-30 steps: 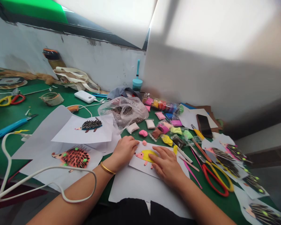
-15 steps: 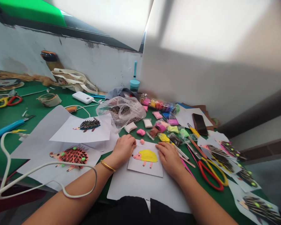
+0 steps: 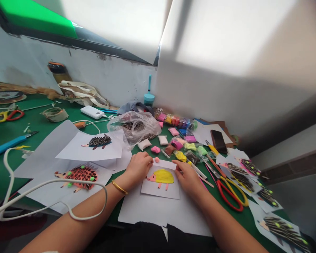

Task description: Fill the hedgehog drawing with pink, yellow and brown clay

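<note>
A small white card [image 3: 147,189] lies on a larger sheet of white paper [image 3: 163,214] in front of me. On the card is a clay hedgehog [image 3: 163,176] with a yellow body and a pink face and legs. My left hand [image 3: 139,166], fingers curled, grips the card's upper left edge. My right hand [image 3: 187,175] holds the upper right edge, thumb on the card and forefinger reaching past the corner. A little pink clay ball [image 3: 157,160] sits at the card's top edge, near my left fingertips.
Packets of coloured clay [image 3: 176,144] and a plastic bag of seeds [image 3: 134,128] lie behind the card. Scissors [image 3: 230,193] and a phone [image 3: 218,141] are at right. At left, a white cable [image 3: 50,186] loops over a hedgehog picture [image 3: 80,175] and across my left forearm.
The view has shifted slightly, so most things sit a little further left. My right forefinger and thumb have moved apart at the card's corner. The card stays between my hands.
</note>
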Demonstrator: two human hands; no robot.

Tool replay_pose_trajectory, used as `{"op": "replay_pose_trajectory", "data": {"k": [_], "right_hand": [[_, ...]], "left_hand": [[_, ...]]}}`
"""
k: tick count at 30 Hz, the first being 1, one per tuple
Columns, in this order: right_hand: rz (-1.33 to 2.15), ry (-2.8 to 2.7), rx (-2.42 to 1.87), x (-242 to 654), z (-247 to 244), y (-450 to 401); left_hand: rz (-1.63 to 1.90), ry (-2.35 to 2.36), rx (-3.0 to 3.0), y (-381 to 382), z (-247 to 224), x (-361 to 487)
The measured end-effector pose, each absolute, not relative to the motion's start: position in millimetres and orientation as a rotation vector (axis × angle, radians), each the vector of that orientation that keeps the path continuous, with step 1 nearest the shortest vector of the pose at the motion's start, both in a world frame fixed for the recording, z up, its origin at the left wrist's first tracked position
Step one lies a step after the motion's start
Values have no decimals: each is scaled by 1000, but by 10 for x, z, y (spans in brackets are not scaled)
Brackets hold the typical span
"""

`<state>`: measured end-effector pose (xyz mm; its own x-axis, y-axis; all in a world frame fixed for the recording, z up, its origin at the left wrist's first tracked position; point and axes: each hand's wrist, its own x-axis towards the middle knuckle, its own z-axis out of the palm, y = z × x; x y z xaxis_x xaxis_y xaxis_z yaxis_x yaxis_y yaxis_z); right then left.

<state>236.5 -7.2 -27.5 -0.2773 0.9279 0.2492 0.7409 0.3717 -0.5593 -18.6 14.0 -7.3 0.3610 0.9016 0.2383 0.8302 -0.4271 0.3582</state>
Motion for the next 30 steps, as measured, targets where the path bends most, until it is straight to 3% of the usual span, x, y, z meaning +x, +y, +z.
{"op": "replay_pose_trajectory", "data": {"k": [4,10,17,24,30], "right_hand": [[664,-1960,-1251,2406,-138,-59],[1044,-1512,-1107,2342,-20,59],[1452,-1201,-1133,2400,-200,59],[1483,-1196,-1211,2449,-297,26],[1472,-1220,-1243,2453,-292,20]], "left_hand": [[656,1369,2414,55,256,-73],[307,1340,2001,184,458,67],[691,975,1342,284,112,128],[674,736,1192,210,43,119],[812,918,1251,263,-5,85]]}}
